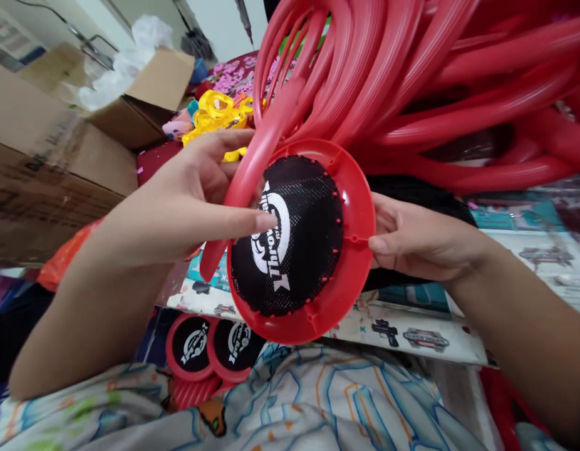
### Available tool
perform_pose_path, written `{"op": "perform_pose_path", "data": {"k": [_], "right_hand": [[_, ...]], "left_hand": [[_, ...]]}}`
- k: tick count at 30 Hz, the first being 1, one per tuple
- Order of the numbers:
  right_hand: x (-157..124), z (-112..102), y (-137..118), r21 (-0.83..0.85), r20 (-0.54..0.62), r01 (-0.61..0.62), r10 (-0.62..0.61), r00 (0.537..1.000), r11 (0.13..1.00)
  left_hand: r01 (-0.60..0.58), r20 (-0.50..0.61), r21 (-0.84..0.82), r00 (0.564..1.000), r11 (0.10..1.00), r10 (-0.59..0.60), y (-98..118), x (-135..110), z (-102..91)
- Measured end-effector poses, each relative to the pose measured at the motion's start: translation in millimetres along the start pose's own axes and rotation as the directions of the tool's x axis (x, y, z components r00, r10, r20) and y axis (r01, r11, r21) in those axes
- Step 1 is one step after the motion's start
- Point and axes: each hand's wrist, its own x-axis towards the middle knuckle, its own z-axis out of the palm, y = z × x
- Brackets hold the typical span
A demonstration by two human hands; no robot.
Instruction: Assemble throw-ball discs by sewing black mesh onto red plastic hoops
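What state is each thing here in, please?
Left hand, closed around the curved red piece.
Right hand, pinching the red disc by its edge.
Curved red piece, held.
Red disc, held, printed side facing the camera.
Lower discs, together, printed sides showing.
Red tubes, heaped.
Rear cardboard box, open.

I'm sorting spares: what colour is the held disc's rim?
Red rim, clearest in the head view.

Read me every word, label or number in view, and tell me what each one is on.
"Throw": turned sideways on the black mesh of the held red disc; its other lettering is too distorted to read surely.
"K": on the printed packaging beneath; more lettering there is unclear.
Too small for certainty: white print on the two discs below.
Too blurred: print on the cardboard box.
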Motion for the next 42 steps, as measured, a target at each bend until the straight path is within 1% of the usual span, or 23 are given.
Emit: {"op": "perform_pose_path", "data": {"k": [2, 5, 6, 8, 10, 12, 13, 15, 17, 18, 19, 21, 22, 24, 25, 27, 29, 32, 34, 37, 39, 41, 42], "right_hand": [[2.7, 3.3, 7.4, 0.073, 0.013, 0.009, -0.01, 1.0, 0.997], [7.1, 7.3, 16.8, 0.145, 0.001, 0.052, -0.052, 0.999, 0.988], [8.4, 8.1, 19.0, 0.166, -0.002, 0.061, -0.061, 0.998, 0.984], [10.3, 9.0, 21.9, 0.201, -0.004, 0.067, -0.067, 0.998, 0.977], [11.6, 8.9, 23.3, 0.223, -0.015, 0.068, -0.067, 0.998, 0.972], [12.3, 8.3, 24.0, 0.233, -0.019, 0.071, -0.069, 0.997, 0.97], [12.5, 8.1, 24.3, 0.237, -0.017, 0.074, -0.072, 0.997, 0.969], [12.4, 8.3, 24.9, 0.245, -0.016, 0.08, -0.078, 0.997, 0.966], [12.0, 9.2, 25.5, 0.246, -0.016, 0.078, -0.076, 0.997, 0.966], [11.7, 9.7, 25.6, 0.243, -0.013, 0.073, -0.072, 0.997, 0.967], [11.5, 10.2, 25.5, 0.238, -0.008, 0.067, -0.067, 0.998, 0.969], [11.1, 11.1, 24.9, 0.223, -0.002, 0.062, -0.063, 0.998, 0.973], [10.9, 11.6, 24.6, 0.217, -0.013, 0.069, -0.068, 0.998, 0.974], [10.5, 13.7, 24.7, 0.204, -0.045, 0.084, -0.076, 0.996, 0.975], [10.3, 15.6, 25.6, 0.195, -0.058, 0.084, -0.074, 0.996, 0.977], [10.1, 21.5, 29.5, 0.175, -0.079, 0.09, -0.077, 0.994, 0.981], [10.6, 29.7, 36.2, 0.171, -0.104, 0.135, -0.119, 0.987, 0.976], [12.5, 43.1, 47.6, 0.214, -0.111, 0.219, -0.199, 0.974, 0.952], [13.7, 50.9, 52.8, 0.245, -0.092, 0.236, -0.219, 0.971, 0.94], [13.3, 59.8, 55.1, 0.259, -0.092, 0.27, -0.255, 0.963, 0.927], [11.7, 63.9, 54.7, 0.243, -0.106, 0.275, -0.257, 0.961, 0.93], [10.1, 66.8, 54.4, 0.225, -0.119, 0.27, -0.248, 0.961, 0.936], [9.5, 68.1, 54.6, 0.22, -0.126, 0.272, -0.249, 0.96, 0.937]], "left_hand": [[-0.01, 0.073, -0.02, 0.997, 1.0, 0.012, 0.0, 4.9, -1.0], [0.022, 0.203, -0.023, 0.979, 0.999, -0.017, -9.2, 9.8, 1.3], [0.034, 0.257, -0.007, 0.966, 0.999, -0.031, -14.2, 10.9, 2.9], [0.029, 0.379, 0.046, 0.924, 0.999, -0.044, -25.3, 11.6, 5.9], [-0.056, 0.447, 0.145, 0.895, 0.988, -0.015, -35.5, 9.7, 6.8], [-0.181, 0.466, 0.305, 0.884, 0.935, 0.019, -42.9, 4.1, 5.2], [-0.228, 0.453, 0.398, 0.891, 0.889, 0.025, -45.5, -0.2, 3.9], [-0.266, 0.394, 0.57, 0.919, 0.777, 0.025, -48.8, -11.3, 1.4], [-0.234, 0.313, 0.7, 0.95, 0.674, 0.005, -50.6, -23.7, -0.3], [-0.216, 0.288, 0.739, 0.958, 0.639, -0.008, -51.1, -29.3, -1.1], [-0.204, 0.275, 0.757, 0.961, 0.621, -0.019, -51.5, -34.1, -1.9], [-0.206, 0.278, 0.746, 0.96, 0.633, -0.015, -51.0, -40.2, -4.5], [-0.224, 0.284, 0.728, 0.959, 0.648, 0.012, -50.0, -41.4, -6.1], [-0.268, 0.263, 0.681, 0.958, 0.682, 0.114, -45.7, -40.8, -9.2], [-0.285, 0.237, 0.655, 0.957, 0.7, 0.168, -42.4, -39.4, -10.2], [-0.291, 0.168, 0.604, 0.956, 0.742, 0.238, -34.5, -35.5, -9.9], [-0.277, 0.123, 0.566, 0.96, 0.777, 0.253, -26.7, -31.0, -6.3], [-0.262, 0.125, 0.531, 0.965, 0.806, 0.231, -20.1, -25.7, 0.9], [-0.27, 0.119, 0.522, 0.962, 0.809, 0.244, -18.6, -25.5, 2.7], [-0.315, 0.05, 0.524, 0.939, 0.791, 0.341, -15.2, -32.0, -1.3], [-0.348, 0.008, 0.49, 0.919, 0.799, 0.395, -10.8, -39.1, -6.0], [-0.37, 0.012, 0.456, 0.912, 0.81, 0.41, -6.3, -45.5, -9.8], [-0.379, 0.044, 0.456, 0.913, 0.805, 0.405, -4.8, -47.9, -10.8]]}}
